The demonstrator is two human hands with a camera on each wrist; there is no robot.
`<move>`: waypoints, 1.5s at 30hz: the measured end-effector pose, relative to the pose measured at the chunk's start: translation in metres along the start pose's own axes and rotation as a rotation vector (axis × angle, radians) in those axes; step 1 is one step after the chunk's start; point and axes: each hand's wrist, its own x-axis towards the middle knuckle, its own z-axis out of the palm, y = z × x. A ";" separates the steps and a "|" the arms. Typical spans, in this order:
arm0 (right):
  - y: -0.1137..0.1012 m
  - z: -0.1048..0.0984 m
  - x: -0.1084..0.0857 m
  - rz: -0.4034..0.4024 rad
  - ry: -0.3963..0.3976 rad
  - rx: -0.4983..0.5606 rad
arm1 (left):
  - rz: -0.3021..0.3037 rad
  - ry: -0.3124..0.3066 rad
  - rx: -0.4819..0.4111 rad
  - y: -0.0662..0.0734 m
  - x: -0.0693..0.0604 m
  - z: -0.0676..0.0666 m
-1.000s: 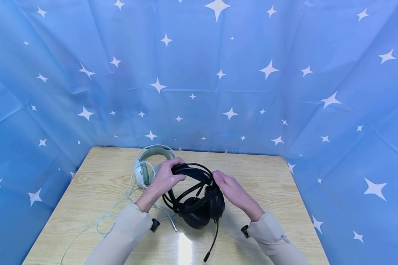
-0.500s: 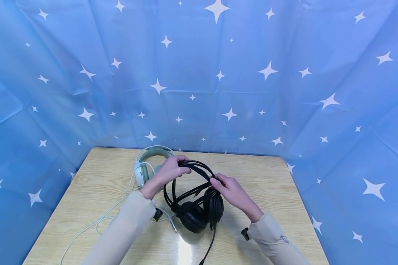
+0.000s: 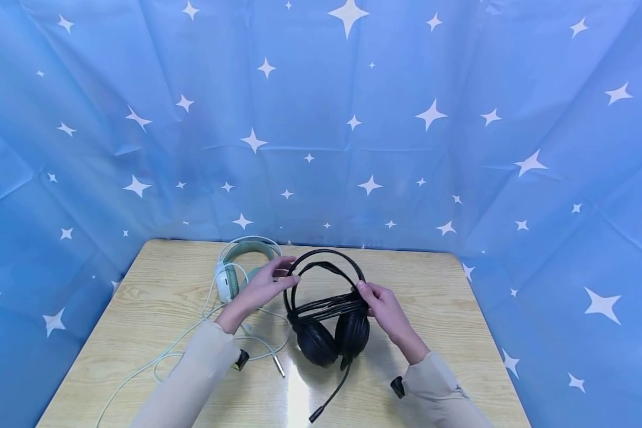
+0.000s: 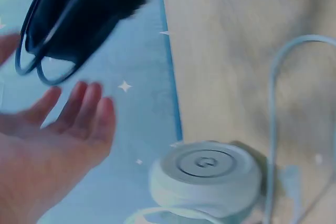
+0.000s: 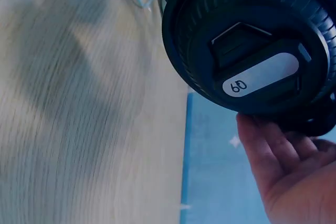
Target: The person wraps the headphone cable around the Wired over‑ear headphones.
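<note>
A black over-ear headset (image 3: 317,345) is held over the table, ear cups down and headband up, its mic boom (image 3: 331,395) pointing toward me. Several turns of black cable (image 3: 326,307) stretch across between its sides. My right hand (image 3: 389,314) grips the right side above the ear cup; in the right wrist view that cup (image 5: 262,30) bears a white label, with the fingers under its edge. By the left side of the headband is my left hand (image 3: 259,291), fingers spread; the left wrist view shows the fingers (image 4: 86,111) loosely extended, apart from the headset.
A white and mint-green headset (image 3: 223,284) lies on the table (image 3: 417,279) behind my left hand. Its pale cable (image 3: 155,358) loops across the left side, and a metal plug (image 3: 278,364) lies near the middle. A blue star-patterned curtain (image 3: 321,119) surrounds the table.
The black headset has turned more upright, its headband arch rising and its ear cups facing me. My left hand has loosened from the headband and cable. The cable turns now lie flatter across the middle.
</note>
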 end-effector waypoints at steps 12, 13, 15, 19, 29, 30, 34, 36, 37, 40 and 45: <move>0.019 -0.024 0.010 0.092 0.105 0.083 | -0.013 0.360 -0.165 -0.045 -0.028 -0.005; 0.021 -0.025 0.011 0.098 0.114 0.091 | -0.023 0.363 -0.163 -0.049 -0.030 -0.005; 0.027 -0.028 0.013 0.106 0.132 0.103 | -0.032 0.375 -0.157 -0.055 -0.035 -0.004; 0.044 -0.038 0.019 0.144 0.170 0.129 | -0.051 0.413 -0.168 -0.064 -0.042 -0.003; 0.078 -0.069 0.031 0.286 0.189 0.211 | -0.107 0.456 -0.204 -0.071 -0.057 -0.007; 0.080 -0.072 0.032 0.298 0.196 0.218 | -0.107 0.456 -0.212 -0.072 -0.058 -0.007; 0.085 -0.084 0.039 0.346 0.225 0.203 | -0.101 0.449 -0.223 -0.078 -0.062 -0.008; 0.087 -0.090 0.043 0.370 0.237 0.177 | -0.107 0.444 -0.229 -0.080 -0.064 -0.007; 0.088 -0.093 0.045 0.379 0.242 0.168 | -0.109 0.443 -0.231 -0.082 -0.065 -0.007; 0.091 -0.101 0.053 0.403 0.241 0.147 | -0.117 0.450 -0.241 -0.084 -0.068 -0.005; 0.095 -0.110 0.064 0.426 0.208 0.152 | -0.127 0.460 -0.262 -0.089 -0.074 -0.003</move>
